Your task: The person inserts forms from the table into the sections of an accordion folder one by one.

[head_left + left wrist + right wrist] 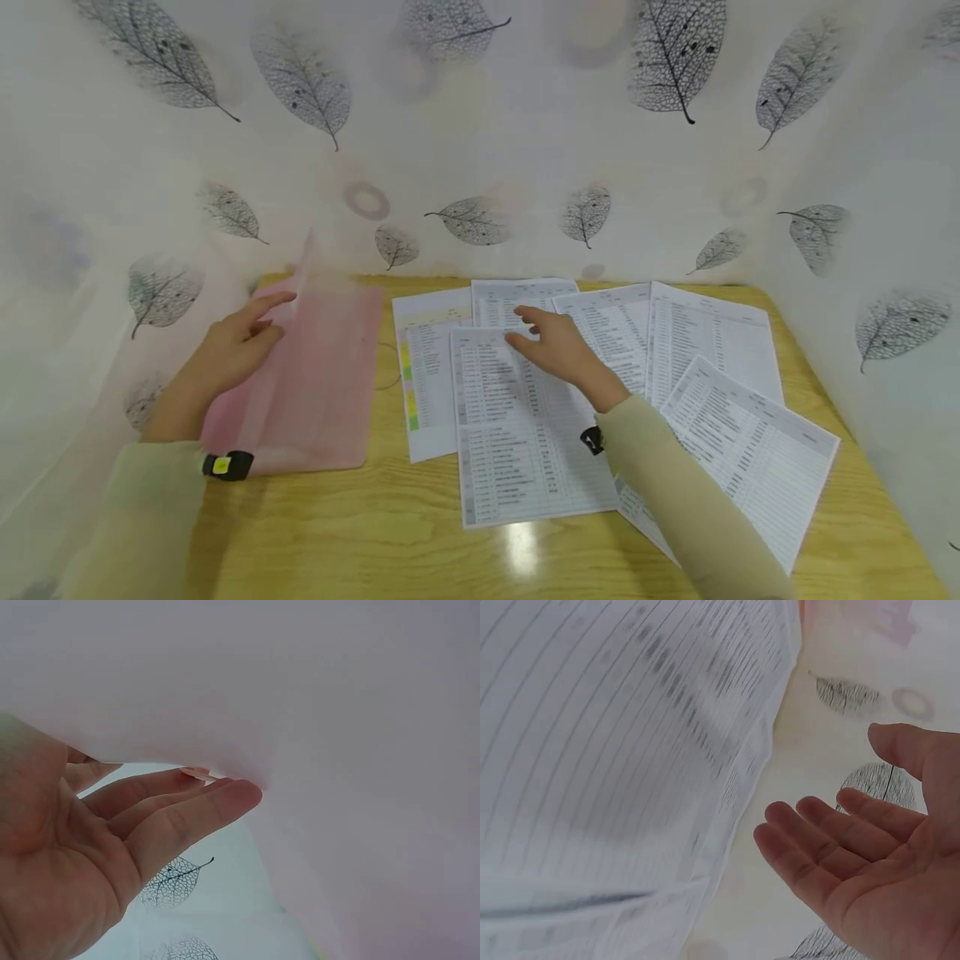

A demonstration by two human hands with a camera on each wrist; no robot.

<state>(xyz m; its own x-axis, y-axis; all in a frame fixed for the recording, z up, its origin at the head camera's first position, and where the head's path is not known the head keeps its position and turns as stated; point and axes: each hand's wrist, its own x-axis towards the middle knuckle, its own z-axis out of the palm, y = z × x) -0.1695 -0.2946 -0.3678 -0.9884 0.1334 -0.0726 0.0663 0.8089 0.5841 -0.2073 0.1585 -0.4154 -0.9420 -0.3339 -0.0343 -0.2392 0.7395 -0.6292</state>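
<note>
A translucent pink folder (pixel 330 375) lies at the left of the wooden table, one cover raised. My left hand (pixel 236 346) is at that raised cover (pixel 279 358), its index finger extended. In the left wrist view, long fingers (pixel 176 825) reach the edge of a pale pink sheet (pixel 360 765), which partly hides the hand. Over the printed papers hovers my right hand (pixel 555 342), its fingers loosely bent and thumb apart, holding nothing. Directly below it is a printed sheet (pixel 502 450) with rows of text, overlapping other sheets.
Beside the folder lies a sheet with yellow and green marks (pixel 435 400). Several printed sheets fan out to the right, including a tilted one (pixel 780 467) under the right forearm. A leaf-patterned white covering (pixel 487 150) rises behind and beside the wooden table (pixel 360 533).
</note>
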